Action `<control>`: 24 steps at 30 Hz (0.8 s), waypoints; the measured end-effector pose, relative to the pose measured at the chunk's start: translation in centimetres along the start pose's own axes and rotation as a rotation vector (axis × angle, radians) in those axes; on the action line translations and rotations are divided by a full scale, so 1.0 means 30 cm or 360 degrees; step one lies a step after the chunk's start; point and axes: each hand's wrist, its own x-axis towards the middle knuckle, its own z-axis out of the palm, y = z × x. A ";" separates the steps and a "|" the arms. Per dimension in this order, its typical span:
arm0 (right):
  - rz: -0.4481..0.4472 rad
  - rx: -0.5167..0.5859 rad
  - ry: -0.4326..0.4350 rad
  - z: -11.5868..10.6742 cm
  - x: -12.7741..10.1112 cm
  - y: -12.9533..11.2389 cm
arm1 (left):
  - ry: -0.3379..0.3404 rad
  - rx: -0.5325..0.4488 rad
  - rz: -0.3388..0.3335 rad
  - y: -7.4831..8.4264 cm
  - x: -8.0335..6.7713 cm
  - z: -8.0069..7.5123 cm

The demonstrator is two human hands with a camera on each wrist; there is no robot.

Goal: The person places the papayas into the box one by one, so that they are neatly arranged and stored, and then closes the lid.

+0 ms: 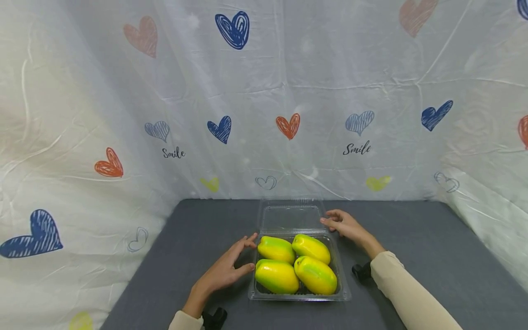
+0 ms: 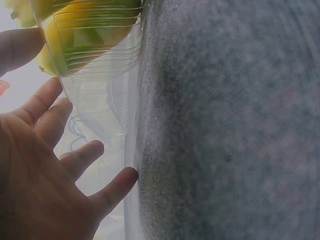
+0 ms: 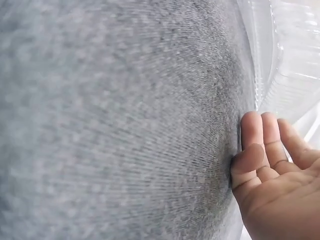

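Note:
A clear plastic clamshell box [image 1: 299,297] lies on the table, its hinged lid [image 1: 293,218] folded back flat behind it. Several yellow-green fruits resembling mangoes [image 1: 276,276] fill its base in two rows. My left hand [image 1: 224,268] is at the box's left side, fingers spread; in the left wrist view its fingertips [image 2: 54,86] meet the clear rim. Beside the right edge of the lid is my right hand [image 1: 346,225], fingers loosely bent. The right wrist view shows nothing gripped, with the fingertips [image 3: 251,121] down by the cloth, close to the clear plastic.
A dark grey cloth [image 1: 206,229] covers the table. Behind it and along both sides hangs a white curtain [image 1: 247,91] printed with hearts. Black wrist straps [image 1: 361,272] show below the cream sleeves [image 1: 406,286].

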 end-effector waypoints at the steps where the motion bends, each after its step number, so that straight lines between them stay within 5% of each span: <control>1: 0.0001 0.0011 -0.0001 -0.001 0.004 0.001 | 0.0000 0.0002 -0.0002 0.001 0.000 0.000; 24: -0.0250 0.0162 0.0115 -0.046 -0.012 -0.054 | 0.0038 0.0152 0.0006 0.011 -0.001 -0.003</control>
